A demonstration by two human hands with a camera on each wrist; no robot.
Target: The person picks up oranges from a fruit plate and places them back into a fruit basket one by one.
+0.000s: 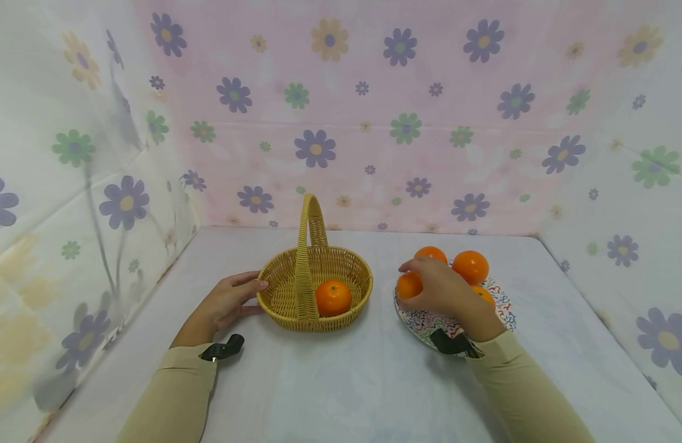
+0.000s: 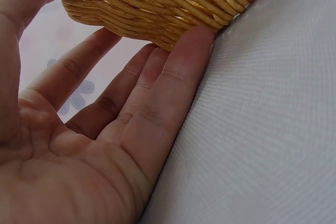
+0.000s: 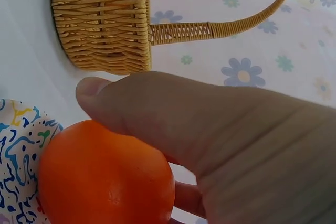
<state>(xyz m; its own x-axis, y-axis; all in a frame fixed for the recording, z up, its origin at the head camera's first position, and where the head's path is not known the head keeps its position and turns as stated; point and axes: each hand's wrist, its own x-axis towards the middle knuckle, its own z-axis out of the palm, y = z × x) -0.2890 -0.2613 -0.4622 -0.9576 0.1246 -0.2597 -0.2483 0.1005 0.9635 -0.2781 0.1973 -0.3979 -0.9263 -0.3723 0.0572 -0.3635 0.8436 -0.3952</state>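
A yellow wicker basket (image 1: 280, 317) with a tall handle stands on the table, with one orange (image 1: 334, 298) inside. At its left side my left hand (image 1: 232, 298) holds it, the thumb at the rim and the fingers against the woven outer wall (image 2: 157, 3). My right hand (image 1: 440, 289) grips an orange (image 1: 409, 287) at the left edge of a patterned plate (image 1: 424, 323). In the right wrist view the thumb lies along this orange (image 3: 105, 177); part of the other fingers is hidden behind it. More oranges (image 1: 470, 267) lie on the plate around the hand.
The table (image 1: 341, 387) has a pale cloth. Flower-printed fabric (image 1: 363, 111) closes off the back and both sides. A strip of bare table separates the basket from the plate. The basket's arched handle (image 1: 310, 227) rises above its rim.
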